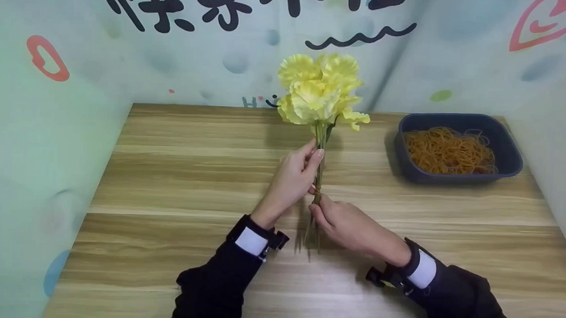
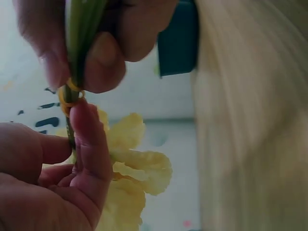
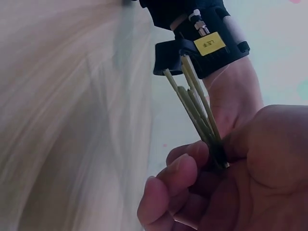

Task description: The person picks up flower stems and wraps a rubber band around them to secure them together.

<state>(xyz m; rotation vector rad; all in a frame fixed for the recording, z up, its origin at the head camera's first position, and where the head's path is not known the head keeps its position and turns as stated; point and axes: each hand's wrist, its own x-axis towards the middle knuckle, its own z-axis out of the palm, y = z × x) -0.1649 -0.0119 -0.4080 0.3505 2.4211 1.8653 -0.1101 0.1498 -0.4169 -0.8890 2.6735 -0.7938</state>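
A bunch of yellow artificial flowers (image 1: 318, 92) stands over the table with its blossoms at the top and its green stems (image 1: 320, 137) pointing down. My left hand (image 1: 294, 173) grips the stems below the blossoms, thumb along the front. Lower down, my right hand (image 1: 351, 225) pinches the same stems between thumb and fingers. A yellow-orange rubber band (image 2: 71, 94) is wound round the stems between the two hands, close to the fingertips of both. In the right wrist view the cut stem ends (image 3: 192, 96) fan out beyond the right fingers.
A dark blue plastic basket (image 1: 456, 180) at the back right of the wooden table (image 1: 169, 183) holds a heap of orange rubber bands (image 1: 448, 150). Behind the table hangs a pale printed cloth (image 1: 197, 66). Cameras are strapped to both wrists.
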